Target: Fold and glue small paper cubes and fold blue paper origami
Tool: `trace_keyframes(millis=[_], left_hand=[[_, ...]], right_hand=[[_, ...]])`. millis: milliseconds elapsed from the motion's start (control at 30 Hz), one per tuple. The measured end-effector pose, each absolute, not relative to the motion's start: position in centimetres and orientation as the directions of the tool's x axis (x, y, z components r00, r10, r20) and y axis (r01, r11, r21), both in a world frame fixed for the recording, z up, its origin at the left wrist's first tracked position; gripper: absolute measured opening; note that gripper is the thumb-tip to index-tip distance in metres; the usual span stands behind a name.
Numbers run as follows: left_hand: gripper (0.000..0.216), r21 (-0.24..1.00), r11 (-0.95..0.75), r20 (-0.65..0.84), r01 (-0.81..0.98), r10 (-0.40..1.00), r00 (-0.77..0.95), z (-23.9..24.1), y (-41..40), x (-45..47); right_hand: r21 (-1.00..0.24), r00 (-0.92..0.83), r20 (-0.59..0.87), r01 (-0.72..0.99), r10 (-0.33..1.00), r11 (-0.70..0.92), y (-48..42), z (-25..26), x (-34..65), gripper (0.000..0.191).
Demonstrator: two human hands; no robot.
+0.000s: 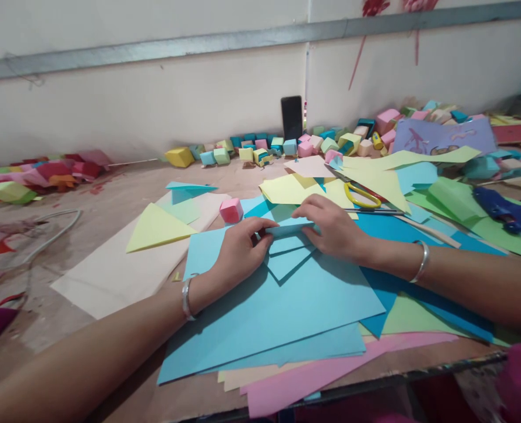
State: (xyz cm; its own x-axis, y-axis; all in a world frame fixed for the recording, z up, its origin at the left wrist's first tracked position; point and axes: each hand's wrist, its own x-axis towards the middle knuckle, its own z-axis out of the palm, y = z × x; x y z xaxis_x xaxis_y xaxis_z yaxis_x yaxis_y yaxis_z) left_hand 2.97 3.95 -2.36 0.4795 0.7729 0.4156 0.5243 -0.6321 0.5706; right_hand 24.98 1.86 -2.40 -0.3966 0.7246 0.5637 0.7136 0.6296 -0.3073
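My left hand (238, 252) and my right hand (333, 229) meet over a small folded light blue paper piece (289, 228). Each hand pinches one end of it, fingers curled closed. The piece lies on other small blue folded sheets (286, 261) atop a stack of large light blue paper (278, 311). A silver bangle circles each wrist. A small pink paper cube (231, 210) sits just beyond my left hand.
Yellow-handled scissors (359, 194) lie on yellow sheets behind my right hand. A blue glue gun (507, 212) rests at the right. A row of coloured paper cubes (260, 150) and a black phone (291, 117) line the wall. A yellow paper triangle (154, 228) lies left.
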Motion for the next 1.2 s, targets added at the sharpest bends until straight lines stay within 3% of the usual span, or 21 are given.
trace_keyframes(millis=[100,200,333,433,567,767,900,1000,1200], left_hand=[[0.017,0.579,-0.605,0.398,0.546,0.795,0.458,-2.2,4.2,3.0],[0.011,0.575,-0.600,0.388,0.555,0.798,0.461,-2.2,4.3,3.0],[0.007,0.573,-0.604,0.386,0.553,0.795,0.469,-2.2,4.2,3.0],[0.008,0.574,-0.613,0.392,0.543,0.787,0.476,-2.2,4.2,3.0],[0.009,0.558,-0.621,0.399,0.550,0.782,0.478,-2.4,4.4,3.0],[0.010,0.538,-0.632,0.405,0.557,0.774,0.487,-2.7,4.6,2.9],[0.008,0.517,-0.640,0.408,0.569,0.768,0.493,-2.5,4.6,2.9],[0.007,0.511,-0.642,0.410,0.571,0.766,0.494,-2.4,4.4,2.9],[0.011,0.540,-0.617,0.403,0.573,0.787,0.467,-2.2,4.2,3.0]], right_hand=[[-0.146,-0.451,0.639,0.724,0.623,0.674,1.6,-1.9,25.0,0.020],[-0.066,-0.584,0.508,0.707,0.633,0.705,1.3,-1.7,24.7,0.023],[-0.103,-0.581,0.300,0.769,0.757,0.631,1.4,-2.1,24.4,0.011],[-0.131,-0.532,0.230,0.813,0.815,0.567,1.5,-2.0,24.4,0.025],[-0.178,-0.519,0.236,0.808,0.821,0.562,1.7,-1.9,24.5,0.027],[-0.103,-0.472,0.235,0.857,0.849,0.505,2.3,-2.6,24.4,0.018],[-0.213,-0.435,0.170,0.860,0.884,0.464,2.3,-2.3,24.5,0.024],[-0.221,-0.466,0.120,0.848,0.877,0.481,2.1,-1.7,24.6,0.021],[-0.263,-0.469,0.184,0.823,0.864,0.503,1.8,-1.3,24.6,0.014]])
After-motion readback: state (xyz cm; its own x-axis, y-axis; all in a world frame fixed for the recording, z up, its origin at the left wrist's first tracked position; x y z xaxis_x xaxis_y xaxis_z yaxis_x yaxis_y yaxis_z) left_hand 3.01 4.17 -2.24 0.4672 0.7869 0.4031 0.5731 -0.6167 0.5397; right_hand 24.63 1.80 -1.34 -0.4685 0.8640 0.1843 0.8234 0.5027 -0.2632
